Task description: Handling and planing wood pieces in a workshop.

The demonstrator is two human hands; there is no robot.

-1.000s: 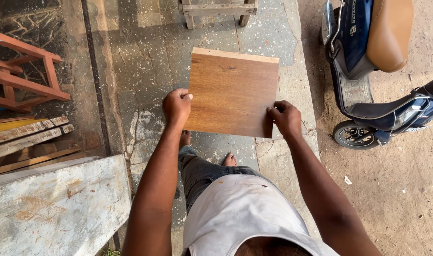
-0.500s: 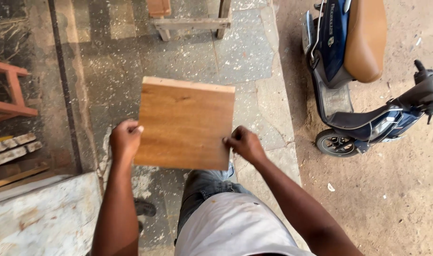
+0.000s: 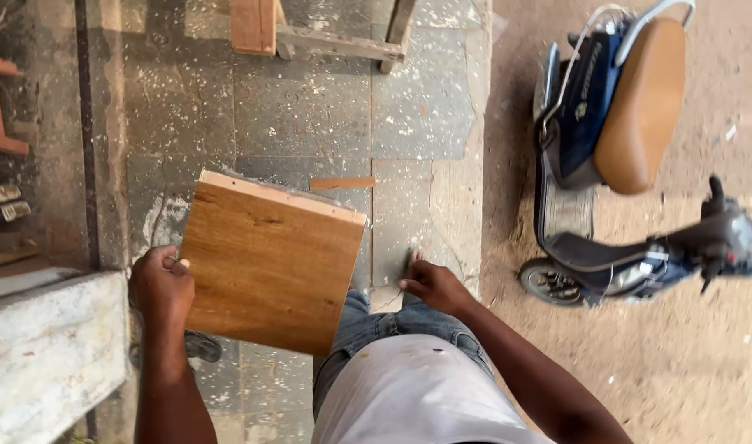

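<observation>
The left hand (image 3: 160, 288) grips the left edge of a square brown wood-grain laminate board (image 3: 271, 261), holding it tilted above the speckled grey stone floor (image 3: 310, 107). The right hand (image 3: 434, 286) hangs free just beside the board, fingers loosely spread, holding nothing.

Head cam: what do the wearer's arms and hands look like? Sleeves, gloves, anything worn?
Both arms are bare from the frame edge down, with no sleeves in view. The left hand and right hand have no gloves, and no watch, band or ring shows. Fingers are uncovered. Elsewhere the person wears a pale, slightly stained shirt and blue-grey jeans.
</observation>
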